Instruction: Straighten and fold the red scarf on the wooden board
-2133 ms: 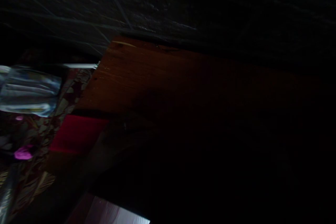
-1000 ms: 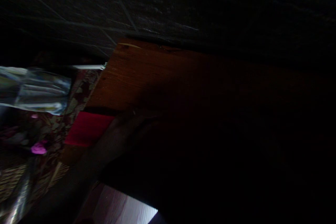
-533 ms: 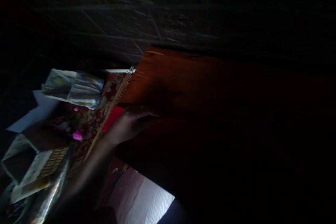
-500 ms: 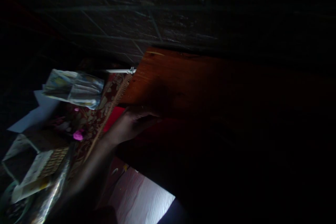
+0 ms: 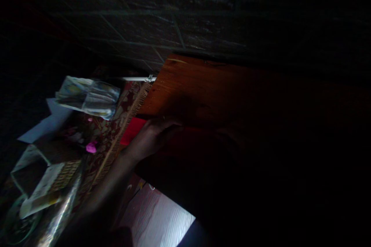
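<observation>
A flat red sheet point(image 5: 132, 130), cloth or paper, lies across an orange-brown wooden surface point(image 5: 174, 81). My left hand point(image 5: 152, 135) comes in from the lower left and rests at the sheet's far edge. Its thumb and fingers are pinched together on that edge, fingertips pointing right. Deep shadow covers the right part of the sheet and the wood. A very faint shape at the sheet's far edge, right of my left hand, looks like my right hand point(image 5: 232, 137); its fingers are lost in the dark.
A dark tiled wall point(image 5: 203, 27) stands behind the wood. At left, a patterned fringed rug point(image 5: 121, 112) lies near a plastic-wrapped package point(image 5: 89, 98), white papers point(image 5: 40, 127), a pink crumpled thing point(image 5: 91, 146) and an open box point(image 5: 55, 173). Light wood-grained flooring point(image 5: 162, 216) shows below.
The whole view has shifted slightly, so things appear a little further right. My left hand keeps its pinch at the red sheet's far edge, with more red showing left of it.
</observation>
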Demonstrator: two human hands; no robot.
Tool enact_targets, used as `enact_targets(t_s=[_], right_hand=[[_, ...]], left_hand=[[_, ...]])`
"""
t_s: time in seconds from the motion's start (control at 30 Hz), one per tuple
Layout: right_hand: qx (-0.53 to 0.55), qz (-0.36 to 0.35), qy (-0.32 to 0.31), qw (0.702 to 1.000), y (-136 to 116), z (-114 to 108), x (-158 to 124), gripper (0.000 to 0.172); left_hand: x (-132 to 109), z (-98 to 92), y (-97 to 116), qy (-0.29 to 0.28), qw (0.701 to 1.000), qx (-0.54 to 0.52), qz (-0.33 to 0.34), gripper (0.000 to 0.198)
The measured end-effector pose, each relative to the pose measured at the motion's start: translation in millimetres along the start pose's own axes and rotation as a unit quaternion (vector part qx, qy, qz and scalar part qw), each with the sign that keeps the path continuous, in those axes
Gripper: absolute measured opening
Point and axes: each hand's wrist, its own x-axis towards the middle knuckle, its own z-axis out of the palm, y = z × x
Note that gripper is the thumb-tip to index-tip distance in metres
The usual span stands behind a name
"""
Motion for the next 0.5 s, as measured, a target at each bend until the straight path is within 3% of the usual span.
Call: enact_targets(t_s=[0.2, 0.33, 0.5], right_hand=[[0.005, 0.001, 0.013, 1.0, -2.8, -2.9, -1.5, 0.027], [0.007, -0.003, 0.014, 1.0, -4.4, -6.6, -2.2, 0.027], [0.01, -0.006, 0.018, 1.0, -5.4, -9.2, -2.0, 0.028]], left_hand=[[-6.5, -23.3, -15.3, -0.06, 0.997, 0.02, -0.045, 0.022], [-14.7, -53.7, -33.6, -0.093, 0.987, 0.025, -0.129, 0.026], [-18.0, -78.2, -48.3, -0.075, 0.964, 0.025, -0.255, 0.042]])
